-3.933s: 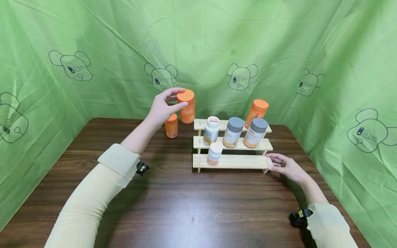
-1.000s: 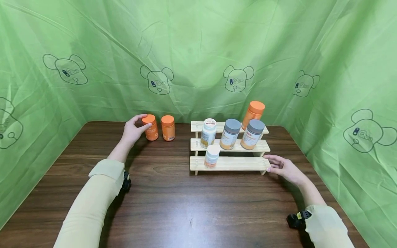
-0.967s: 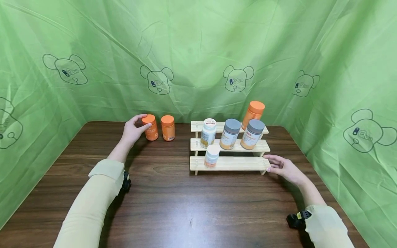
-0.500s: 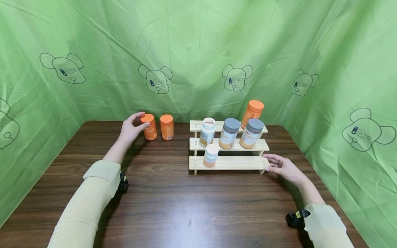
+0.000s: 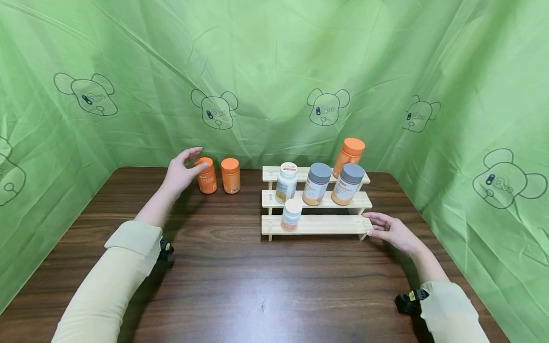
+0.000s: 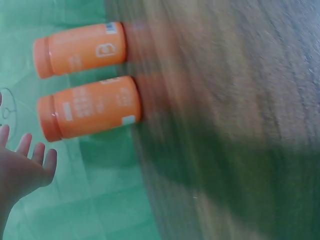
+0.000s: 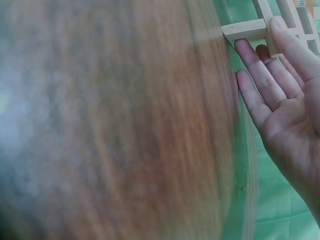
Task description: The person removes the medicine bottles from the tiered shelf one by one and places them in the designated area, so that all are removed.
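Note:
My left hand (image 5: 180,172) hovers by the left orange bottle (image 5: 208,176), thumb and fingers spread apart around its lid. In the left wrist view the fingers of that hand stand apart from this bottle. Just to its right is a second orange bottle (image 5: 231,176), upright on the table. With thumb and fingertips my right hand (image 5: 396,233) holds the right end of the lowest step of a three-step wooden display rack (image 5: 332,225). The right wrist view shows the thumb on one side of the rack's end and fingertips on the other.
On the rack's bottom step stands a small white bottle (image 5: 291,215). The middle step carries a taller white bottle (image 5: 286,183) and two grey-lidded bottles (image 5: 316,185). Another orange bottle (image 5: 352,151) is on the top step. Green cloth (image 5: 274,71) surrounds the wooden table (image 5: 240,286).
An orange bottle, earlier held up near the rack, now stands at the far left of the table. My left hand has let go and its fingers have spread. My right hand stays at the rack.

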The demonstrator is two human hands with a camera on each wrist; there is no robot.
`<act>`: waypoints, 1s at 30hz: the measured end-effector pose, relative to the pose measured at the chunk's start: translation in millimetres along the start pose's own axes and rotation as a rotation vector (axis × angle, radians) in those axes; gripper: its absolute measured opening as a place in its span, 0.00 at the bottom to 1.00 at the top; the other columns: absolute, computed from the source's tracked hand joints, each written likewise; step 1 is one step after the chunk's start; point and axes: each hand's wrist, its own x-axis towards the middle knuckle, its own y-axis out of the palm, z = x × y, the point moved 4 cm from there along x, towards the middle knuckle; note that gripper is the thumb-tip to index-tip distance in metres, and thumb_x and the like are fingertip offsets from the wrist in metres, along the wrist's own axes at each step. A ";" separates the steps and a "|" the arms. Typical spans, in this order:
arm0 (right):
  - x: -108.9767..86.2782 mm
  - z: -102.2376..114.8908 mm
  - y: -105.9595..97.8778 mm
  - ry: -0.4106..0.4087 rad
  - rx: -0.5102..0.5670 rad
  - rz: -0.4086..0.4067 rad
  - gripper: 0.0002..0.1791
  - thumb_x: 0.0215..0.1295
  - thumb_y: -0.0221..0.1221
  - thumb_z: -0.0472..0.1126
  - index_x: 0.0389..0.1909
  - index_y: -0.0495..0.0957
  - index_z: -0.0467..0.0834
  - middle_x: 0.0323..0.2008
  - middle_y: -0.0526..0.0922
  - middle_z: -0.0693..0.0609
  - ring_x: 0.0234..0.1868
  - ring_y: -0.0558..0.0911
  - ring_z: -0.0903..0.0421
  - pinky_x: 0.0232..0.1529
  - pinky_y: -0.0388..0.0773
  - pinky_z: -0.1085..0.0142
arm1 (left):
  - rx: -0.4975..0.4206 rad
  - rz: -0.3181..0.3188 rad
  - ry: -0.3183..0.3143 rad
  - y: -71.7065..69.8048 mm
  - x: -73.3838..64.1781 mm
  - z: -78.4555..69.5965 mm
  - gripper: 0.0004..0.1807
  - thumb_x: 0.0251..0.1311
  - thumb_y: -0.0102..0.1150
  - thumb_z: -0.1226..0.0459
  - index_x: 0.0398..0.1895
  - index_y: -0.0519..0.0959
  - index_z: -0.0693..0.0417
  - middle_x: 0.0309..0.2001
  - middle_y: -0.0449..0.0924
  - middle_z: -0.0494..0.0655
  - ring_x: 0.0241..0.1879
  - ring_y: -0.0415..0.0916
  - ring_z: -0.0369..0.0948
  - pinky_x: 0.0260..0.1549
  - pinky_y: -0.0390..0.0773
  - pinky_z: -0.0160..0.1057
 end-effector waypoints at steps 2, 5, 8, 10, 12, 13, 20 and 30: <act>-0.1 0.0 0.0 0.004 -0.002 0.002 0.31 0.61 0.61 0.32 0.63 0.62 0.28 0.50 0.79 0.63 0.49 0.79 0.69 0.48 0.76 0.75 | 0.006 0.005 0.009 0.4 0.0 -5.6 0.32 0.57 0.65 0.57 0.65 0.68 0.52 0.65 0.67 0.54 0.65 0.60 0.49 0.61 0.63 0.55; -0.2 0.3 0.2 0.006 -0.001 0.003 0.31 0.61 0.61 0.32 0.63 0.62 0.28 0.50 0.79 0.62 0.50 0.78 0.69 0.48 0.76 0.75 | 0.006 0.012 0.009 1.8 -0.7 -15.9 0.33 0.56 0.66 0.56 0.65 0.68 0.51 0.65 0.67 0.54 0.65 0.60 0.49 0.62 0.63 0.53; -0.3 0.7 0.3 0.007 0.000 0.002 0.31 0.61 0.61 0.32 0.63 0.62 0.28 0.51 0.79 0.60 0.50 0.78 0.69 0.48 0.76 0.75 | 0.000 0.023 -0.010 3.9 -2.7 -27.9 0.34 0.55 0.66 0.55 0.65 0.68 0.50 0.65 0.66 0.53 0.66 0.60 0.48 0.64 0.62 0.52; -0.3 1.1 0.3 0.008 0.000 0.002 0.31 0.61 0.61 0.32 0.63 0.62 0.28 0.51 0.79 0.59 0.50 0.78 0.69 0.48 0.76 0.75 | 0.000 0.036 -0.025 6.0 -3.9 -36.2 0.35 0.55 0.66 0.53 0.66 0.67 0.50 0.66 0.66 0.51 0.67 0.59 0.47 0.64 0.61 0.51; -0.4 1.7 0.4 0.008 0.000 0.002 0.31 0.61 0.61 0.32 0.63 0.62 0.28 0.51 0.79 0.59 0.50 0.78 0.69 0.48 0.76 0.75 | -0.007 0.050 -0.032 8.8 -4.8 -44.1 0.35 0.55 0.65 0.52 0.66 0.66 0.49 0.67 0.65 0.50 0.67 0.58 0.46 0.64 0.61 0.51; -0.4 2.2 0.4 0.008 0.000 0.002 0.31 0.61 0.61 0.32 0.63 0.62 0.28 0.51 0.79 0.59 0.50 0.78 0.69 0.48 0.76 0.75 | -0.009 0.059 -0.035 10.4 -4.9 -47.9 0.35 0.55 0.65 0.51 0.66 0.66 0.48 0.67 0.65 0.50 0.67 0.58 0.46 0.64 0.62 0.51; -1.0 4.9 0.1 0.005 -0.006 -0.004 0.30 0.61 0.61 0.32 0.63 0.62 0.28 0.51 0.80 0.60 0.50 0.78 0.68 0.47 0.76 0.75 | -0.029 0.106 -0.028 21.7 -6.4 -74.8 0.34 0.56 0.64 0.49 0.66 0.67 0.44 0.66 0.66 0.49 0.66 0.59 0.47 0.62 0.63 0.52; -1.1 3.7 0.3 0.028 -0.029 -0.006 0.31 0.61 0.61 0.33 0.63 0.62 0.29 0.51 0.79 0.60 0.49 0.78 0.70 0.47 0.76 0.75 | -0.064 0.171 -0.032 36.5 -12.1 -111.0 0.34 0.56 0.63 0.48 0.66 0.66 0.42 0.66 0.65 0.46 0.68 0.58 0.46 0.64 0.61 0.52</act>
